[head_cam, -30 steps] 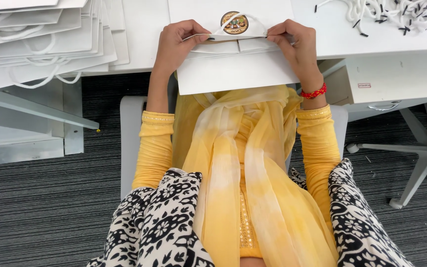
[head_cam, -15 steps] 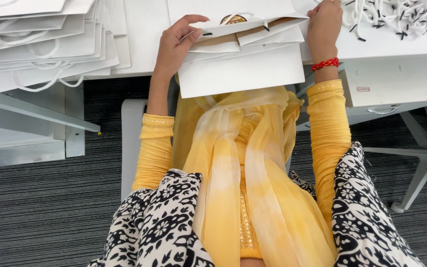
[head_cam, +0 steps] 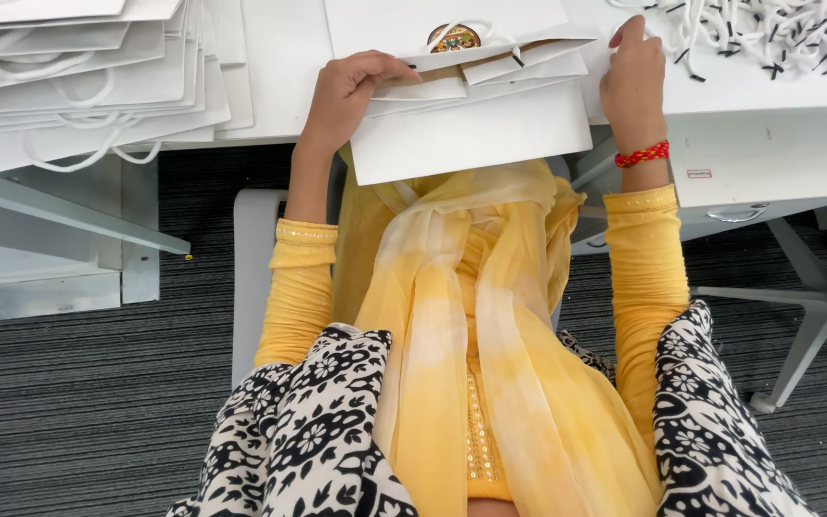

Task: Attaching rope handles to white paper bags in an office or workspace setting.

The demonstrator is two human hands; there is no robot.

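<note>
- Left hand (head_cam: 351, 88) is closed on the left edge of a flat white paper bag (head_cam: 476, 115), thumb on top, fingers curled over the folded layers.
- Right hand (head_cam: 631, 81) lies flat on the white table (head_cam: 748, 86), just right of the bag, fingertips at its far right corner; whether it actually touches or pinches paper, cannot tell. Hands are well apart, one on each side of the bag.
- Bag sits between the hands at the near table edge; its near part overhangs the edge, above the person's lap. A round badge and a white cord handle show at its far end.
- Risk: only one hand clearly grips, so the overhanging bag could tip or slide off toward the lap.
- Risk: loose folded flaps under the left thumb may crease or splay if pressed unevenly.
- Risk: pile of white cords (head_cam: 777, 33) far right lies near the right hand; a sweep could scatter or snag them.
- Stack of bags (head_cam: 78, 86) sits far left, apart from both hands.
</note>
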